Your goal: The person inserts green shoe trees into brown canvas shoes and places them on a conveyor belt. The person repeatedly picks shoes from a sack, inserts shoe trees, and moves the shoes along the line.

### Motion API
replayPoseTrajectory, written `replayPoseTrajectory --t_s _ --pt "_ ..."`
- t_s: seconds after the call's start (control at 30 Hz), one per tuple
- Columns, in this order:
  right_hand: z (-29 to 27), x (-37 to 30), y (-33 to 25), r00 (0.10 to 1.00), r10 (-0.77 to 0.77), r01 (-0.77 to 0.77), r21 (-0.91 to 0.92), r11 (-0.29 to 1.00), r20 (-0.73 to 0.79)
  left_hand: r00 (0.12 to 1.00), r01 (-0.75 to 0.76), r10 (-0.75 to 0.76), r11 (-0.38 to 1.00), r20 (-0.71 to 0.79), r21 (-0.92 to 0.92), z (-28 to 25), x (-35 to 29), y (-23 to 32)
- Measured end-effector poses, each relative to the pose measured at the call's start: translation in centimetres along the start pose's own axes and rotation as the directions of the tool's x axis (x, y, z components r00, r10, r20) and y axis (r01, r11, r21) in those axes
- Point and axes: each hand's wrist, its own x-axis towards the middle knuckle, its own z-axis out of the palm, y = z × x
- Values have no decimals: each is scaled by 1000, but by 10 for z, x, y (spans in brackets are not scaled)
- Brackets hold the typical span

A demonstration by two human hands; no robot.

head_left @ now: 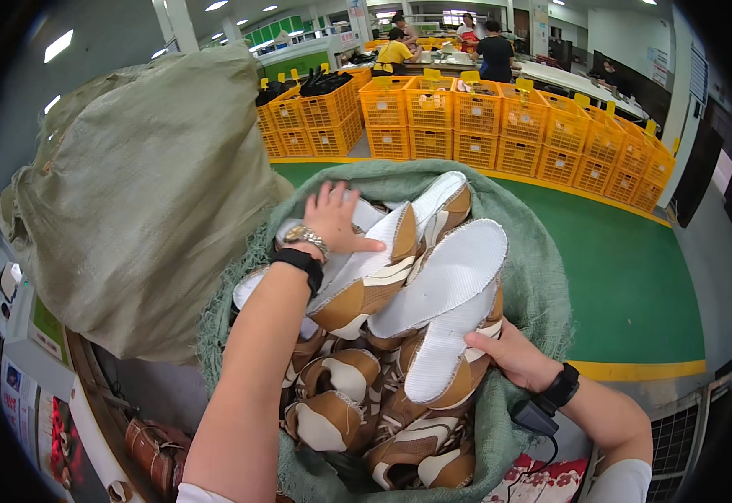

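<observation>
Brown-and-white shoe uppers [332, 425] fill a green woven sack [542, 277] in the near centre. The left hand [332, 222] — fingers spread apart — is over uppers at the far left; the right hand [517, 356] — thumb on top — grips a white-soled upper [443, 362] at the right.

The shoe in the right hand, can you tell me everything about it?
The shoe has a ribbed, white, cloth-like bottom with rough edges, and tan sides with cream patches. It's tilted, bottom facing up, over other shoes in the open green sack. The right hand grips its right side.
</observation>
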Motion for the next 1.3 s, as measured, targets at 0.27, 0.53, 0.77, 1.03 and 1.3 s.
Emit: replayPoseTrajectory --t_s 0.27,0.53,0.77,1.03,1.3 --pt "-8 9 3 976 181 -205 242 948 121 894 106 -8 976 449 -192 -13 -4 -29" --pt "5 10 3 969 95 -117 83 990 229 935 198 91 667 343 -718 -28 -48 -36" --pt "14 16 6 983 77 -91 79 993 168 886 40 287 734 364 -678 -13 -104 13" --pt "26 14 5 946 7 -62 159 985 325 957 61 233 422 173 -905 -3 -131 63" --pt "35 -54 -25 929 -189 148 151 977 317 989 -107 150 626 -15 -772 -76 -187 101"
